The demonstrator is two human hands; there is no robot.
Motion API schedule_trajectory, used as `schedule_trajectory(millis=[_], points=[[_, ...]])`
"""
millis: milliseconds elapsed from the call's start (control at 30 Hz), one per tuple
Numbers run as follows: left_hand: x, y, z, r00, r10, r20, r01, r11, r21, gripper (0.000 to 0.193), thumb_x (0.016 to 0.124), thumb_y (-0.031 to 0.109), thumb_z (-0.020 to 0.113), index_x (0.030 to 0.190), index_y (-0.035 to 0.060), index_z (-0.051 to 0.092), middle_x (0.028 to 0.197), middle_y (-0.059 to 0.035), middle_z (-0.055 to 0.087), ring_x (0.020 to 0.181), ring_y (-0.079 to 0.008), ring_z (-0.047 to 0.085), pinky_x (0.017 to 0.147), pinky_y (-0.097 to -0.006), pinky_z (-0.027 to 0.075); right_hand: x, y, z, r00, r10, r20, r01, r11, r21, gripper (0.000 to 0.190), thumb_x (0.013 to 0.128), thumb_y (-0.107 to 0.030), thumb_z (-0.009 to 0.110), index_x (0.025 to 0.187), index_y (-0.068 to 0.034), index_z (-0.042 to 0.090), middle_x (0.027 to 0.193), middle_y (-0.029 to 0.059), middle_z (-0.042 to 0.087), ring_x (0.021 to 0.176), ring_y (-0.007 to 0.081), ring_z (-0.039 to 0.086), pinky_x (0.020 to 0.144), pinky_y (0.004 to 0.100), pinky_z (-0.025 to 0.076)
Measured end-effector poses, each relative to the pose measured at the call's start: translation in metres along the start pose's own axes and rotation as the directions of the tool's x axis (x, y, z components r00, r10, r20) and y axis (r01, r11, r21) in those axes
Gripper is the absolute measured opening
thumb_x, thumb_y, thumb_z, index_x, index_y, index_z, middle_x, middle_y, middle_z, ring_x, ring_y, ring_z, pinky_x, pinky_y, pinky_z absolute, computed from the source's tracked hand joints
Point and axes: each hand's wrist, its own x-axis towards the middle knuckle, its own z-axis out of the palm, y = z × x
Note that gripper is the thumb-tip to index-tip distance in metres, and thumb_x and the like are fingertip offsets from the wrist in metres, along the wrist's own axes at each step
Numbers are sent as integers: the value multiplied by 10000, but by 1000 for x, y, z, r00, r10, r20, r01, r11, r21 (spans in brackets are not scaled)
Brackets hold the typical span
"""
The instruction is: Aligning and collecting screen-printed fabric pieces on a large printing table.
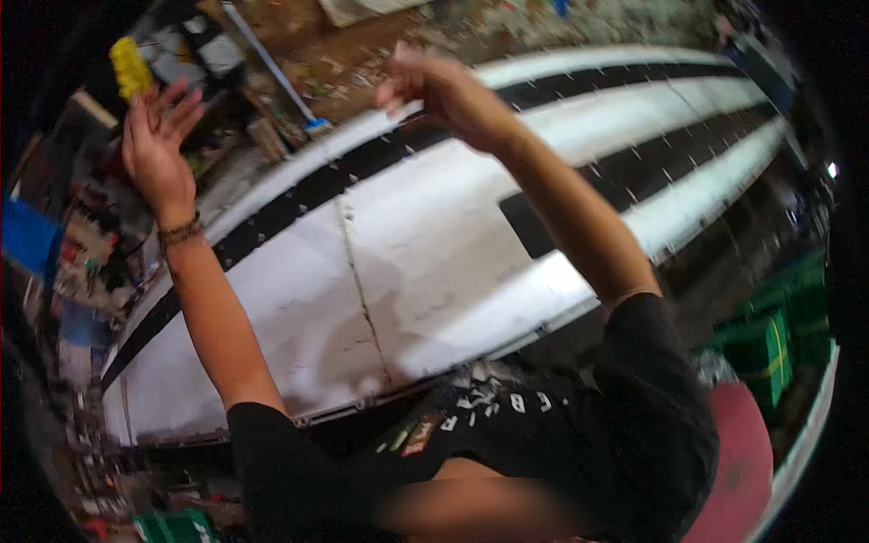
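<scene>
A long white panel (434,224) with dark lengthwise openings, probably sheet metal, stretches across the view before me. My left hand (159,146) is raised beyond its far left edge, fingers apart, with a dark bracelet at the wrist. Just above those fingertips shows a yellow object (130,68), its kind unclear; whether the hand touches it I cannot tell. My right hand (434,88) is raised over the panel's far edge, blurred, its fingers partly bent. Nothing is plainly seen in it. A thin seam line crosses the panel between my two arms.
A pole with a blue end (316,125) leans beyond the panel. Blue material (30,234) and mixed clutter lie at the far left. Green containers or bags (767,346) stand at the right, near a red rounded surface (736,455). Litter covers the ground beyond the panel.
</scene>
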Motion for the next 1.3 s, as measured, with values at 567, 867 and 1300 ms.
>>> schedule_trajectory(millis=[567,867,1300], points=[[-396,-352,238,182,-961,211,851,261,456,407,949,407,647,1192,82,614,1128,-39,696,1009,-184,659,843,-322,501,-425,255,-453,221,141,-965,-593,805,-18,209,884,-183,644,987,-10,699,838,63,682,766,140,604,691,302,487],[-399,-443,425,512,-755,409,177,559,810,336,912,304,690,1149,71,638,1151,-119,656,1059,-301,631,898,-408,505,-406,219,-482,159,638,-753,-592,673,444,155,917,-241,673,928,-90,640,732,6,628,586,106,584,525,306,484],[-391,-467,477,435,-825,362,-43,383,923,296,913,356,664,1116,141,638,1075,-112,622,1063,-348,577,886,-458,491,-410,216,-498,450,351,-821,-827,512,-234,381,827,-311,748,999,15,655,941,208,705,931,362,681,828,433,526]])
